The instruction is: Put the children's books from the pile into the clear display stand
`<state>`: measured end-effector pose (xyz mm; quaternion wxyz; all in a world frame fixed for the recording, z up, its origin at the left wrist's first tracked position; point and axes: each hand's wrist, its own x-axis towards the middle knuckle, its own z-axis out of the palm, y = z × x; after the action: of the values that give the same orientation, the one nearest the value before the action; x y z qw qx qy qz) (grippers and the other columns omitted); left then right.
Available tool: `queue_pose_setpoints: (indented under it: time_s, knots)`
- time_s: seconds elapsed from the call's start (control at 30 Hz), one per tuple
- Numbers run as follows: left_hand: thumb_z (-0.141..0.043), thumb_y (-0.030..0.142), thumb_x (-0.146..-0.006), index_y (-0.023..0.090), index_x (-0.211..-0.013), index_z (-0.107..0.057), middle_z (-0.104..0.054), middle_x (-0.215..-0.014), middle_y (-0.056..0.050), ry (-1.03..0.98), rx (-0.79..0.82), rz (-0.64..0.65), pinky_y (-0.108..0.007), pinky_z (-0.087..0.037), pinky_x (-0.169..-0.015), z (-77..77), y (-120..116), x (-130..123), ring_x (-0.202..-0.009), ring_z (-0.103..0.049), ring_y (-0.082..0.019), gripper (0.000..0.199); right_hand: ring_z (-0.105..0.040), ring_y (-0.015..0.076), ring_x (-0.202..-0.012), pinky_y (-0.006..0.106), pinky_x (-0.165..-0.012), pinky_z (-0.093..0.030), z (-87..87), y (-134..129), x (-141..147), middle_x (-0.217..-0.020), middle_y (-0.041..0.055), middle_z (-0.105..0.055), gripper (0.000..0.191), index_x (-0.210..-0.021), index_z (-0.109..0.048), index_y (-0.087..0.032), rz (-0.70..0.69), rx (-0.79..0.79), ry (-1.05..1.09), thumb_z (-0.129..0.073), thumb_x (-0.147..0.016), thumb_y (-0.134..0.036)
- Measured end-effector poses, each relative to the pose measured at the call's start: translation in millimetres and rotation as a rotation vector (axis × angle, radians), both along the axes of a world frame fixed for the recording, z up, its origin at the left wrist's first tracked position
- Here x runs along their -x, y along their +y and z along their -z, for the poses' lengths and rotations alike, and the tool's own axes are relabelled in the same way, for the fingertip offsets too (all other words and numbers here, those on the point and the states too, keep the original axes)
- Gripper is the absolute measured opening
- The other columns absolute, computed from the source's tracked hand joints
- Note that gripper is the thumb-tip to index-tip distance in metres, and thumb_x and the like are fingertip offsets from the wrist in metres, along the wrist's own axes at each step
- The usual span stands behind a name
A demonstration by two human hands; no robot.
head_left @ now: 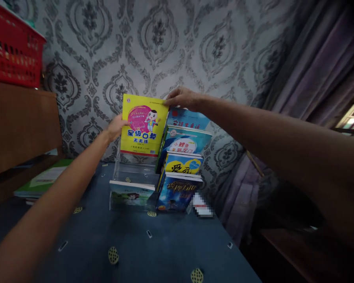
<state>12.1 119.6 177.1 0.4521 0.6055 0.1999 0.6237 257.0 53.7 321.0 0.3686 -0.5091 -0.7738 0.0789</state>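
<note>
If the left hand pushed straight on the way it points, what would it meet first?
The yellow book, whose left edge the left hand is touching. Beyond that, probably the patterned wall, though depth is unclear from this single view.

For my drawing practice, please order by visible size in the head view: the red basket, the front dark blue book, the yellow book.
1. Red basket, cut off by the picture edge
2. Yellow book
3. Front dark blue book
</note>
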Motion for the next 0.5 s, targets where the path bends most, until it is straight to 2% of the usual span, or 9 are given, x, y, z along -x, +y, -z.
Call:
queue_pose_setpoints:
  time_s: [0.13, 0.3, 0.4, 0.5]
  knots:
    - [-0.068, 0.013, -0.059, 0.015, -0.103, -0.067, -0.078, -0.092, -0.007, -0.019, -0.018, -0.024, -0.039, -0.063, -0.077, 2.0, -3.7, 0.9, -0.081, -0.074, -0.026, 0.044, -0.051, 0.0116, -0.056, 0.025, -0.056, -0.046, 0.7, -0.1, -2.2, -0.061, 0.0014, -0.061, 0.015, -0.069, -0.067, -0.015, 0.046, -0.056, -0.094, -0.07, -0.084, -0.013]
    - [-0.074, 0.02, -0.062, 0.016, -0.104, -0.069, -0.078, -0.086, -0.005, -0.033, 0.021, -0.057, -0.038, -0.063, -0.075, 4.4, -2.7, -0.2, -0.079, -0.075, -0.026, 0.042, -0.049, 0.0125, -0.054, 0.024, -0.049, -0.043, 0.4, -2.9, -3.4, -0.053, -0.0012, -0.055, 0.01, -0.072, -0.069, -0.016, 0.051, -0.062, -0.197, -0.068, -0.082, -0.014]
    - [-0.077, 0.023, -0.063, 0.016, -0.102, -0.069, -0.079, -0.084, -0.006, -0.042, 0.017, -0.065, -0.038, -0.063, -0.075, 6.9, -1.8, -1.5, -0.08, -0.076, -0.027, 0.041, -0.049, 0.0118, -0.053, 0.025, -0.051, -0.043, 0.2, 0.7, -2.6, -0.055, -0.0018, -0.054, 0.013, -0.068, -0.065, -0.016, 0.072, -0.08, -0.204, -0.068, -0.08, -0.011]
    - [-0.079, 0.025, -0.062, 0.017, -0.101, -0.07, -0.079, -0.085, -0.006, -0.045, 0.015, -0.066, -0.039, -0.063, -0.076, 8.8, -2.1, -1.9, -0.082, -0.076, -0.028, 0.041, -0.053, 0.0128, -0.055, 0.026, -0.051, -0.044, 2.4, 6.8, -1.9, -0.06, -0.0004, -0.058, 0.009, -0.075, -0.066, -0.016, 0.092, -0.099, -0.15, -0.068, -0.077, -0.007]
